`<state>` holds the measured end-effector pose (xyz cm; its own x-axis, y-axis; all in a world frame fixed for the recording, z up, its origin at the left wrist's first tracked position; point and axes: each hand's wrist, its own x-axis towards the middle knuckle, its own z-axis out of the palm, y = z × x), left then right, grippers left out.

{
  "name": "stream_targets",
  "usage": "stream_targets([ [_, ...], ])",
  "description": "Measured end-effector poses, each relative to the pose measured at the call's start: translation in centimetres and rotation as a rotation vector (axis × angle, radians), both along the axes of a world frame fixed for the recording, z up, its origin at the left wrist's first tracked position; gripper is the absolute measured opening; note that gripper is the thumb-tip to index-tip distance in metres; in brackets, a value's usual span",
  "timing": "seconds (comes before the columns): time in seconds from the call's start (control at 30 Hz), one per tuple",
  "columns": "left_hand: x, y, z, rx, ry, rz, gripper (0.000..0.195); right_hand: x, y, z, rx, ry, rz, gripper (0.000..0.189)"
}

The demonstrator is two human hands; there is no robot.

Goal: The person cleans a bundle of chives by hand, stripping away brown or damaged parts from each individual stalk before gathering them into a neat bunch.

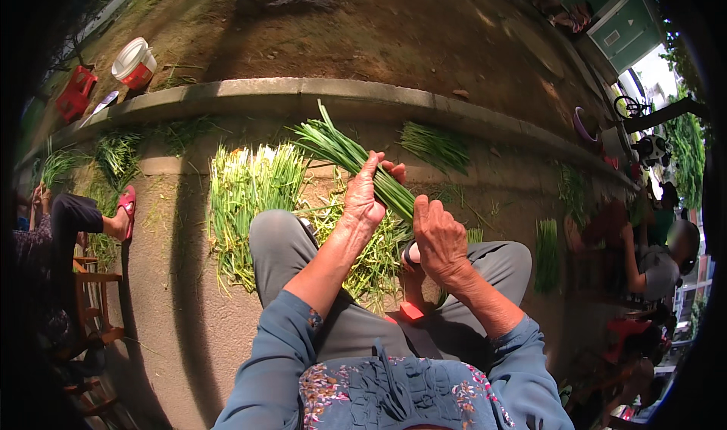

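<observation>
Between my hands slants a bundle of long green leafy stalks, like garlic chives (332, 140), its loose tips pointing up and left. My left hand (366, 191) is wrapped around the middle of the bundle. My right hand (440, 237) is closed on its lower right end and hides that end. On the ground to the left lies a large pile of the same stalks (255, 174), with pale ends upward. Yellowish trimmed leaves (372, 265) are scattered between my knees. Beyond my right hand, a neat green bundle (434, 146) rests by the curb.
A concrete curb (272, 92) crosses ahead, with bare soil beyond. A white and red bucket (134, 63) and a red plastic stool (75, 93) stand at the upper left. Someone's foot in a pink sandal (128, 211) is at left. Other people sit at right, near another green bundle (547, 254).
</observation>
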<state>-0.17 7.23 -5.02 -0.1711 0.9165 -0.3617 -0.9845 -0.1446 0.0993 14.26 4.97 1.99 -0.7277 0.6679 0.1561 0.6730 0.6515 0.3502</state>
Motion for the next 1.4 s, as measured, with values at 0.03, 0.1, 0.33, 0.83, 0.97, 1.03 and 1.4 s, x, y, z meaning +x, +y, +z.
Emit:
stream_targets([
  [0.03, -0.6, 0.0, 0.1, 0.004, 0.007, 0.023, 0.022, 0.2, -0.4, -0.3, -0.063, 0.042, -0.013, 0.032],
  [0.1, -1.3, -0.1, 0.4, -0.027, 0.104, 0.08, 0.024, 0.9, -0.8, -1.2, -0.167, 0.138, -0.003, 0.035],
  [0.33, -1.9, -0.6, 1.6, 0.075, 0.264, 0.067, 0.04, 2.5, -2.2, -4.6, -0.469, 0.535, -0.001, 0.039],
  [0.83, -0.3, -1.6, 3.0, -0.013, 0.869, -0.338, 0.046, 5.8, 6.8, -1.4, -0.886, 0.923, 0.142, 0.021],
  [0.97, 0.1, -1.6, 2.4, 0.065, 0.853, -0.49, 0.044, 6.8, 11.9, 0.0, -0.586, 1.369, -0.143, 0.013],
  [1.03, 0.5, -1.7, 2.9, 0.029, 0.91, -0.535, 0.045, 7.7, 13.1, -0.7, -0.546, 1.467, -0.191, 0.017],
  [1.4, 1.4, -2.1, 2.3, -0.025, 1.081, -0.728, 0.031, 9.5, 13.1, 0.0, -0.377, 1.498, -0.158, 0.019],
])
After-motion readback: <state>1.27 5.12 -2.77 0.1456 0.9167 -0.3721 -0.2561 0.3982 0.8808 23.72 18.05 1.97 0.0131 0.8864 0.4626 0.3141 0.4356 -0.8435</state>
